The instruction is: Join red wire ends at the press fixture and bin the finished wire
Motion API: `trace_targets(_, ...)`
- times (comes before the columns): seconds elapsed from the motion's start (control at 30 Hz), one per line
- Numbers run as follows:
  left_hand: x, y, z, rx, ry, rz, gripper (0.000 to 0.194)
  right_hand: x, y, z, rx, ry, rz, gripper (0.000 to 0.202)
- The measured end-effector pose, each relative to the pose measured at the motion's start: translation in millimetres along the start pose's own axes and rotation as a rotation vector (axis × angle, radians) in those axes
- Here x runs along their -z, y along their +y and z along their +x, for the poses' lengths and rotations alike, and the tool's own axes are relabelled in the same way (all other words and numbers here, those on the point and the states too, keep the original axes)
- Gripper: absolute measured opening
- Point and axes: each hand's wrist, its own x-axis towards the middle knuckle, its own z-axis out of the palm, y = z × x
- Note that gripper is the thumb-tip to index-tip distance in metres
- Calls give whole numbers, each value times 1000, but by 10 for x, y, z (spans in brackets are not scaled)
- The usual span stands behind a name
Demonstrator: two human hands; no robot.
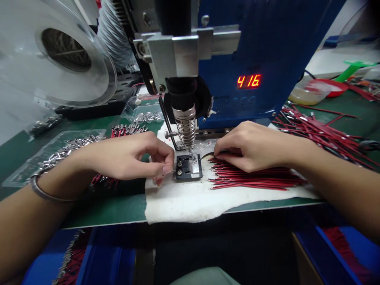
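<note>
A soldering machine's coil-wrapped tip [185, 126] points down over a small black fixture [187, 168] with two screws and a silvery block. Just left of the fixture, my left hand [142, 158] pinches a tiny metallic piece, mostly hidden by the fingertips. To the fixture's right, my right hand [249, 148] is closed at the thumb and index finger around a thin dark wire [208, 154], its tip reaching toward the fixture. Under and in front of that hand lies a pile of red wires [252, 180] on a white cloth [184, 206].
Behind stands a blue machine housing [246, 51]. Left are a tray of metal parts [73, 146], capped red wires [127, 130] and a clear extractor hood [97, 51]. More red wires [320, 134] and a red dish [334, 88] are at right; blue bins sit below the table edge.
</note>
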Motion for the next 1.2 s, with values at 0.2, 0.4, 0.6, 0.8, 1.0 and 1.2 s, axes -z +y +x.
trace_targets(0.2,-15,-38,31,72,-39,-87,19,-25,11,3,108,122,58,19)
trace_targets(0.4,-36,-52,48,87,-16,-130,25,-41,7,17,195,256,120,14)
trace_targets(0.6,-85,-67,60,86,31,-184,29,-44,-9,20,186,265,164,10)
trace_targets(0.8,-92,-45,62,86,30,-127,31,-83,-100,64,169,270,203,13)
trace_targets(1.0,-90,-16,76,71,44,-20,32,-84,-202,88,219,298,255,12)
trace_targets(1.2,-121,-39,53,43,63,-11,30,-106,-219,87,155,380,239,11)
